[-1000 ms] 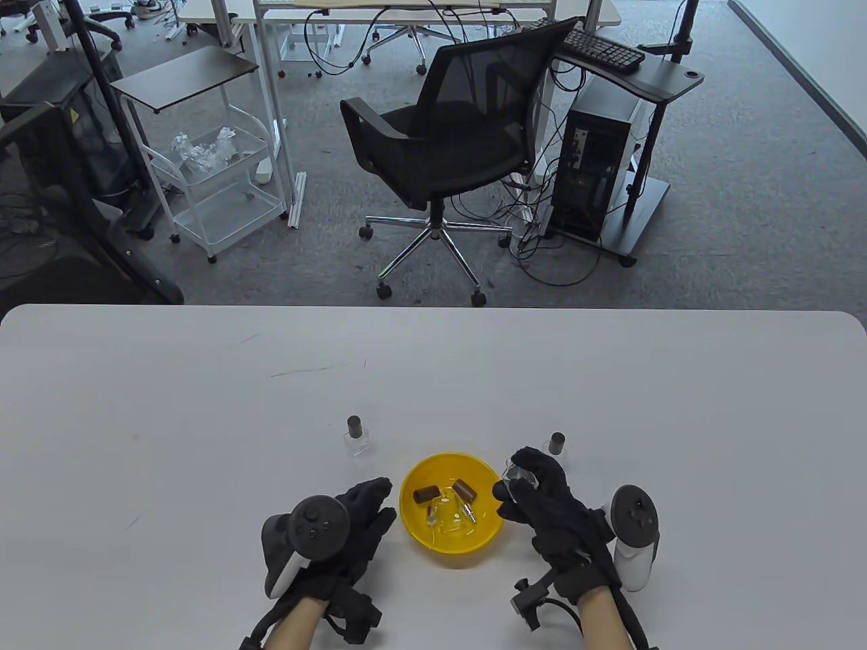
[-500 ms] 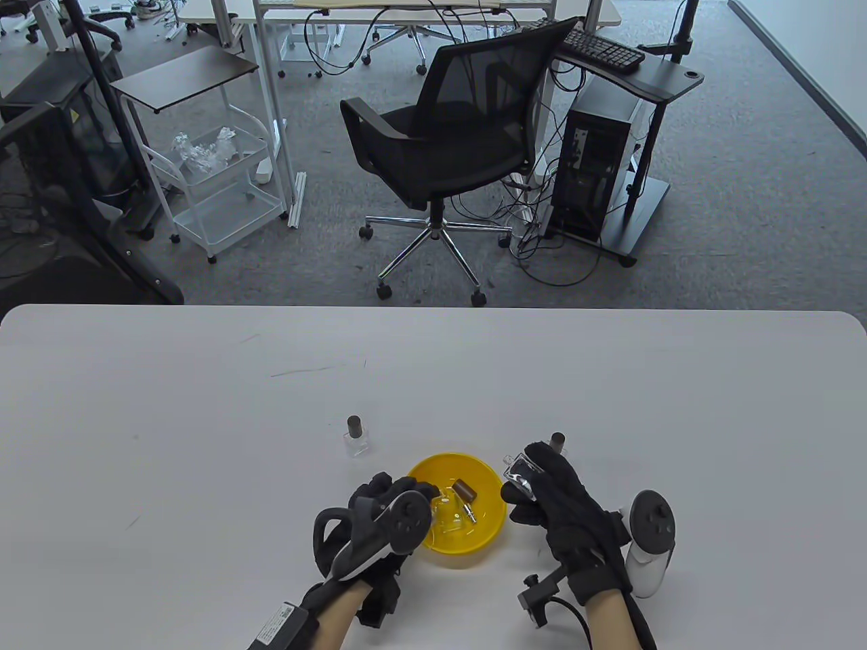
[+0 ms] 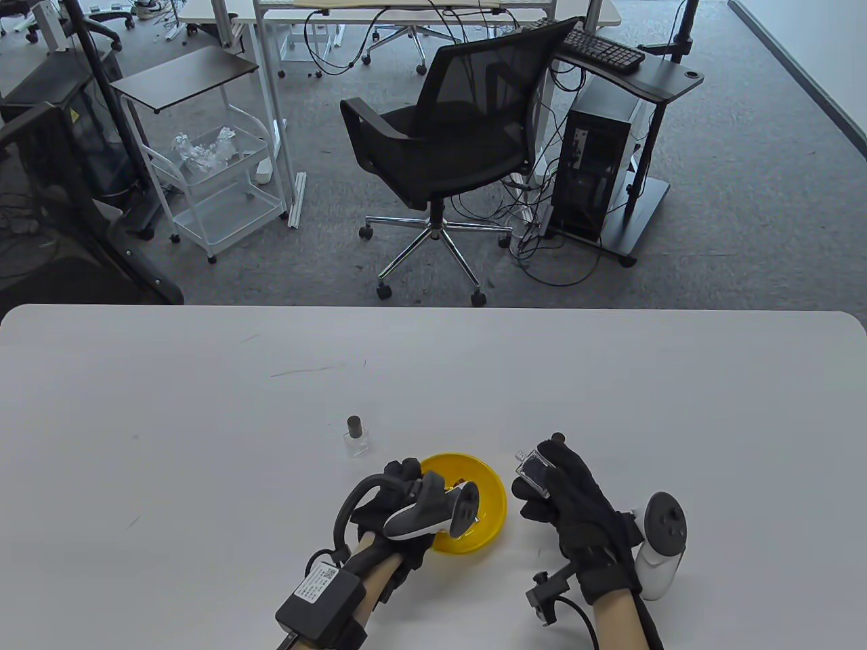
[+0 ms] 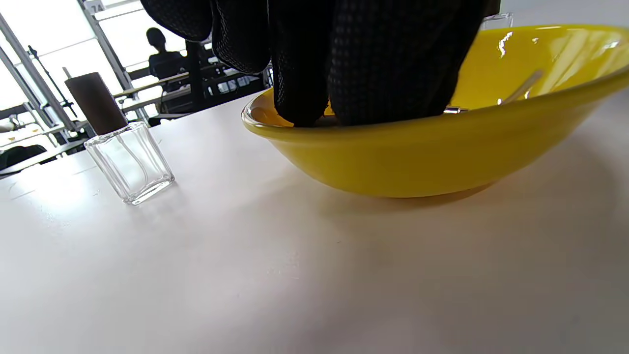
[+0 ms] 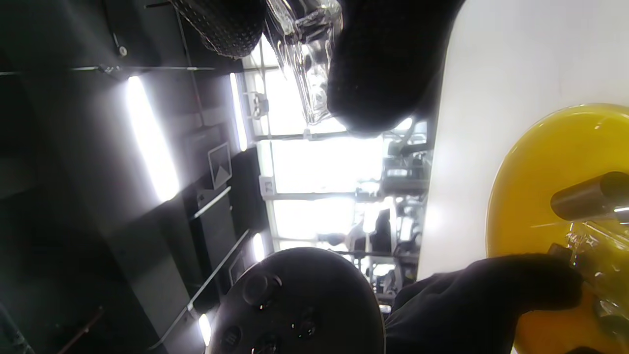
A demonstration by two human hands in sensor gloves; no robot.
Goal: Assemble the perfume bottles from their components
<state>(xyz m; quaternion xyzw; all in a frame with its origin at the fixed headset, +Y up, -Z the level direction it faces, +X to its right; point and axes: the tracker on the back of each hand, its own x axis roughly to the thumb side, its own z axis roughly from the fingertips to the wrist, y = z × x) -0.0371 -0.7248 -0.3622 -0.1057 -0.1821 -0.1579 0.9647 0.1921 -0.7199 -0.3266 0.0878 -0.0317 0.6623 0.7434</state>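
A yellow bowl near the table's front edge holds loose parts: a brown cap and clear glass pieces. My left hand reaches into the bowl from its left side. In the left wrist view its fingers hang down behind the rim, so their tips are hidden. My right hand is just right of the bowl and grips a clear uncapped glass bottle, also seen as the bottle in the right wrist view. A capped bottle stands to the far left of the bowl.
Behind my right hand another brown cap shows; the bottle under it is hidden. The white table stretches wide to both sides. An office chair and a computer cart stand on the floor beyond the far edge.
My left hand has moved right from the table beside the bowl and dipped its fingers in. My right hand has shifted slightly right and turned the clear bottle more upright.
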